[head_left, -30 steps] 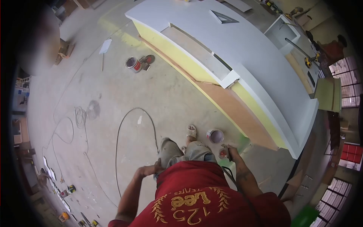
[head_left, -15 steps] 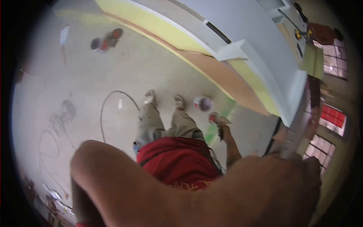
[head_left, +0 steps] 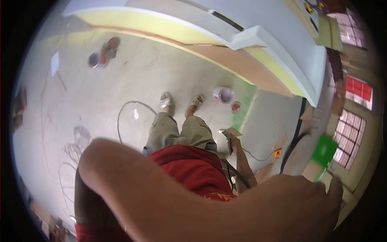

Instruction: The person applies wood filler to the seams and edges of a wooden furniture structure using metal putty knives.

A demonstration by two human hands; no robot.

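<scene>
My left forearm crosses close below the camera, and my left hand [head_left: 310,197] is at the lower right, back towards me. One finger sticks out at its far side; the others are hidden, so its grip is unclear. Lower down, beside my shorts, my right hand [head_left: 235,144] is closed on the dark handle of a putty knife [head_left: 231,132] with a wide, pale blade. Beyond it on the floor stand an open paint bucket [head_left: 225,95] and a small red tin [head_left: 236,107].
A long pale counter [head_left: 278,52] with yellow and brown side panels curves across the top. More containers [head_left: 94,60] stand on the floor [head_left: 133,72] at the upper left. Cables [head_left: 121,111] lie left of my feet. An orange object [head_left: 277,153] and a green panel [head_left: 325,152] are at the right.
The view has shifted, bringing the green panel and orange object into sight. My right hand with the putty knife is now farther from the small tin, which shows whole.
</scene>
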